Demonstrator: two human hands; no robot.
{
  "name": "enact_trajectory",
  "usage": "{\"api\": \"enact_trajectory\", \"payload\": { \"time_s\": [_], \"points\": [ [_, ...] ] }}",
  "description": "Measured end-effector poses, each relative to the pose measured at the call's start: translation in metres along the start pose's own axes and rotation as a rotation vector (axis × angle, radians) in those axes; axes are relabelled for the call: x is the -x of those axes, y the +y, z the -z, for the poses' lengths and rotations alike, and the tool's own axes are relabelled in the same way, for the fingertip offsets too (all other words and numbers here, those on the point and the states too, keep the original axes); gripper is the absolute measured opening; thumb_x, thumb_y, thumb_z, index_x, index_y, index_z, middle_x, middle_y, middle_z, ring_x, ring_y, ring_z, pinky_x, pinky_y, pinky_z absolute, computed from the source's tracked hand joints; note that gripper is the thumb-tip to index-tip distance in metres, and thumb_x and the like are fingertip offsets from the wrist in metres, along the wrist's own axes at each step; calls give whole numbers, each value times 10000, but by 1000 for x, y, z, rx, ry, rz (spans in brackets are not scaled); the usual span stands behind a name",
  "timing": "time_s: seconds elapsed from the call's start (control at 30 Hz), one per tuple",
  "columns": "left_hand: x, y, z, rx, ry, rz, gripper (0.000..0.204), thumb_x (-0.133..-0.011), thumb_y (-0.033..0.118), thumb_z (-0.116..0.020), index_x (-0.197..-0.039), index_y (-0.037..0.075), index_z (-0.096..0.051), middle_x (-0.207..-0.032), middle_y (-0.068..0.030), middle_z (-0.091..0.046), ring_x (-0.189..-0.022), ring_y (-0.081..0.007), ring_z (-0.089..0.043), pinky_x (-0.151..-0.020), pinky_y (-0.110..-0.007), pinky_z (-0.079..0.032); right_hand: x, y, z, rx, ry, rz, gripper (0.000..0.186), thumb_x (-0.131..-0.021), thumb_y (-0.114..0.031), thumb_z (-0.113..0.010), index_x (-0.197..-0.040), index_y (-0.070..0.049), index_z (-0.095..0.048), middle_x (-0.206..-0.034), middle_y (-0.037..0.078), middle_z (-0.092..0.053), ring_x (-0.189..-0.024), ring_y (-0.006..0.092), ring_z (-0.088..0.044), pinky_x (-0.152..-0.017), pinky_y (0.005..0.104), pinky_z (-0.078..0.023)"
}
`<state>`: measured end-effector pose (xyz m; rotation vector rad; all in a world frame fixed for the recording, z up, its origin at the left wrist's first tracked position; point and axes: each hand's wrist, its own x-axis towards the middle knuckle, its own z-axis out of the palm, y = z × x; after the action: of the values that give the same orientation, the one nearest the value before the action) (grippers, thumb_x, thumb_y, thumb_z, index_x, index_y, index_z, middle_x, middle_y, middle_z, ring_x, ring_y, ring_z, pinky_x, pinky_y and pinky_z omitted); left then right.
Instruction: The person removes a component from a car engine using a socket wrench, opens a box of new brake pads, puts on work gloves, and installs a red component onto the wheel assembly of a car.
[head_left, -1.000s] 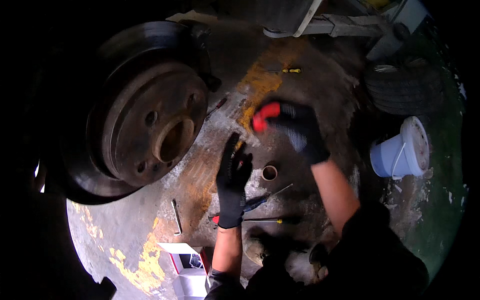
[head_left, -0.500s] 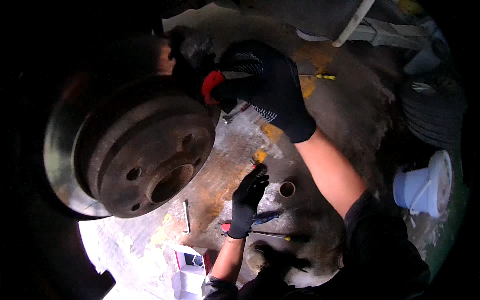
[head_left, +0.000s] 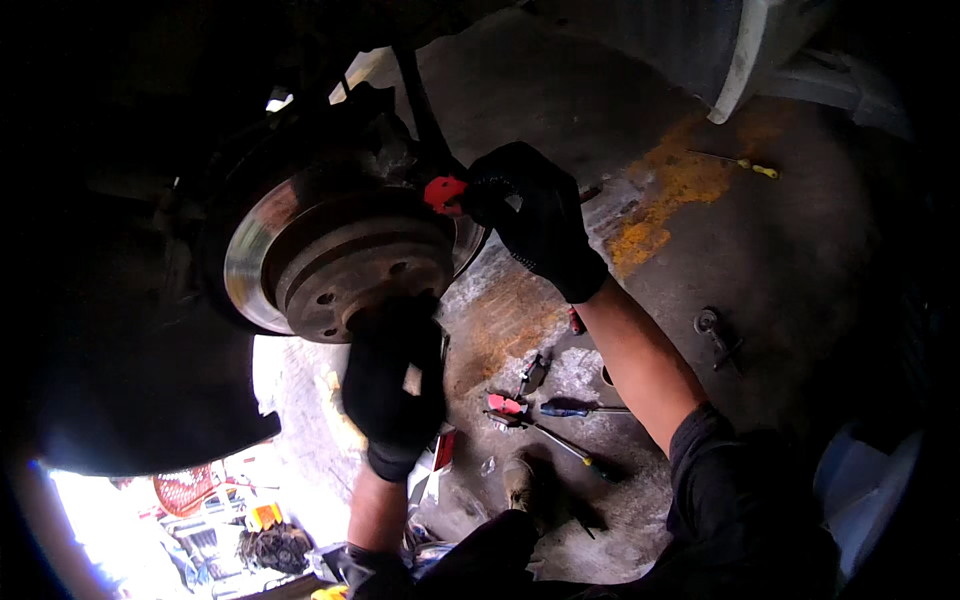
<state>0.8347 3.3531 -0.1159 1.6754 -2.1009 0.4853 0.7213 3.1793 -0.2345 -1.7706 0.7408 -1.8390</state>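
Note:
The rusty brake disc (head_left: 375, 262) with its shiny outer ring is mounted under a dark vehicle body at the upper left. My right hand (head_left: 540, 220), in a black glove, pinches a flat red piece (head_left: 443, 194) with dark marks at the far right edge of the disc, beside the dark brake parts. My left hand (head_left: 395, 385), also gloved in black, is up at the near face of the disc hub. It covers part of the centre hole. Its fingers are dark and blurred, so their grip is hidden.
On the floor lie a blue-handled screwdriver (head_left: 566, 408), a red-handled tool (head_left: 506, 404) and a long yellow-tipped tool (head_left: 560, 444). A yellow-handled screwdriver (head_left: 757, 168) lies farther right. A white bucket (head_left: 865, 490) stands at the lower right. Bright clutter with an orange basket (head_left: 185, 490) is at lower left.
My left hand has risen from low over the floor to the near face of the disc. My right hand still pinches the red piece by the disc. The whole view has shifted.

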Motion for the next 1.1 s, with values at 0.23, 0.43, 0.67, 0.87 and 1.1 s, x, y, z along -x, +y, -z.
{"api": "enact_trajectory", "payload": {
  "time_s": [0.23, 0.43, 0.67, 0.87, 1.1],
  "points": [
    [-131, -8, 12, -307, -307, -132, 357, -794, 180, -759, -1129, 87, -680, -1046, -109, -674, -921, -248, -671, -761, -329, -533, 4, 12, -7, -114, 39, -94, 177, -798, -132, -745, -932, -48, -668, -884, 72, -668, -790, 190, -662, -705, 295, -525],
    [-132, -52, -12, -506, -343, -475, 477, -843, 170, -719, -1290, 75, -579, -1187, -119, -639, -1044, -286, -614, -901, -371, -487, 0, 26, 0, -180, 24, -28, 132, -903, -220, -663, -942, -95, -682, -880, 79, -663, -779, 231, -657, -697, 326, -545],
    [-128, -66, -5, -550, -280, -686, 474, -876, 168, -675, -1327, 99, -549, -1200, -103, -611, -1057, -236, -598, -891, -346, -472, -4, 10, -6, -331, -14, -83, 220, -779, -118, -777, -967, -41, -692, -972, 64, -696, -856, 154, -679, -767, 285, -546],
    [-123, -71, -14, -645, -389, -547, 510, -868, 199, -699, -1342, 103, -537, -1242, -120, -601, -1140, -264, -562, -975, -382, -435, 1, 17, -5, -261, 22, -78, 209, -761, -106, -787, -938, -48, -693, -919, 65, -683, -826, 150, -679, -725, 270, -544],
    [-112, -79, -21, -189, -325, -420, 518, -827, 174, -747, -1309, 99, -569, -1194, -125, -640, -1083, -257, -623, -942, -361, -489, 0, 15, -13, -189, 62, -20, 226, -780, -163, -759, -979, -87, -682, -907, 88, -662, -804, 228, -667, -694, 328, -544]
  ]
}}
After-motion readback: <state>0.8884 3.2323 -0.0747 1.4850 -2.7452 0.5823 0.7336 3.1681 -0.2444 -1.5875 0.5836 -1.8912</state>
